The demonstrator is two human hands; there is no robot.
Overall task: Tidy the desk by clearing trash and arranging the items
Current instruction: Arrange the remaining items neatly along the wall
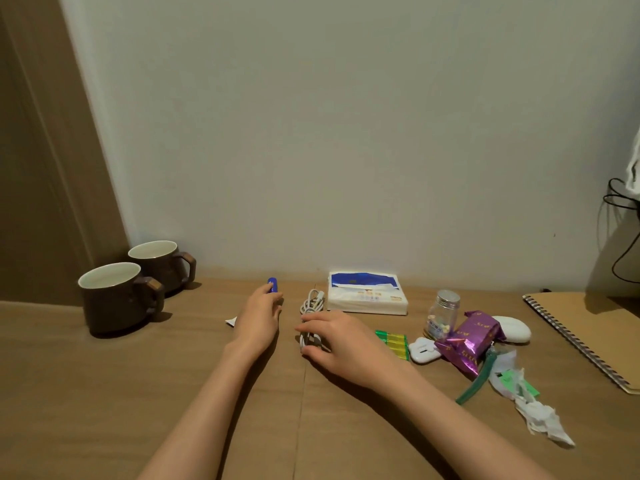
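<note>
Counter: notebook at 3 o'clock, mugs at 9, tissues at 12. Trash, a wrapper and torn paper, sits at 4, not yet cleared.

Right grip is curled over the near end of the cable, at centre; the far loops lie loose toward 12. Left grip pinches a blue stick at the fingertips, at 11 from the cable.

Risks:
- Lifting by one end likely uncoils the cable, and the tail drags into the tissues.
- The jar is at 3 from the right grip, so a forearm sweep could topple it.
- The fingertip pinch on the stick looks shallow, so it may slip.
</note>
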